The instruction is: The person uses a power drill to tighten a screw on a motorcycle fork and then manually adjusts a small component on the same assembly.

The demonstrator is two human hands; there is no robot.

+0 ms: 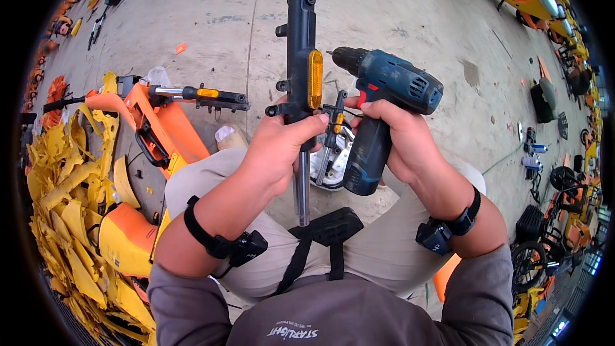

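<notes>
My shirt (346, 314) is dark grey-brown, with white print (293, 332) near the bottom of the picture. Its sleeves (480, 282) stop around my elbows. My pants (391, 237) are light beige. My left hand (282, 136) and right hand (398, 129) are bare. Each arm wears a black band (204, 230) with a small black box (248, 248). Two black straps (295, 269) and a black pad (336, 225) sit below the middle.

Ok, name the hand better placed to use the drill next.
Probably the right hand: it grips the drill by its handle, while the left hand is occupied holding the black tube.
</notes>
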